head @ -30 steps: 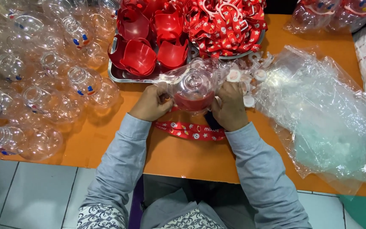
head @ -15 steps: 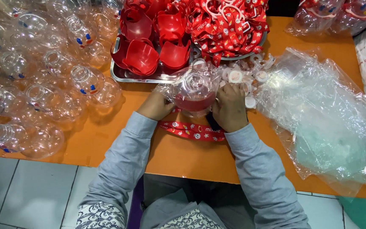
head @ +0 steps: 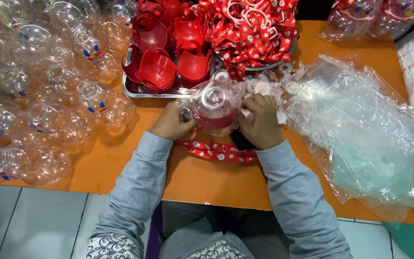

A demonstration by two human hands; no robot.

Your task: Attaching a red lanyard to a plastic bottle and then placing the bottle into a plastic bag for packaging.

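Head view: we see the left hand [head: 172, 123] and right hand [head: 262, 122] curled from either side around a clear round bottle [head: 215, 106] with red inside, wrapped in a thin plastic bag; fingers pressed on it, bottle sitting between the hands on the orange table [head: 135, 168]. Just below the hands lies a red printed strap [head: 216, 151]; just above them a metal tray [head: 142, 91] with red cups [head: 156, 69], beside a heap of red straps [head: 252, 31]. Left of the left hand we have a crowd of empty clear bottles [head: 39, 105]; right of the right hand, white caps [head: 276, 88] and a pile of clear plastic bags [head: 365, 134].
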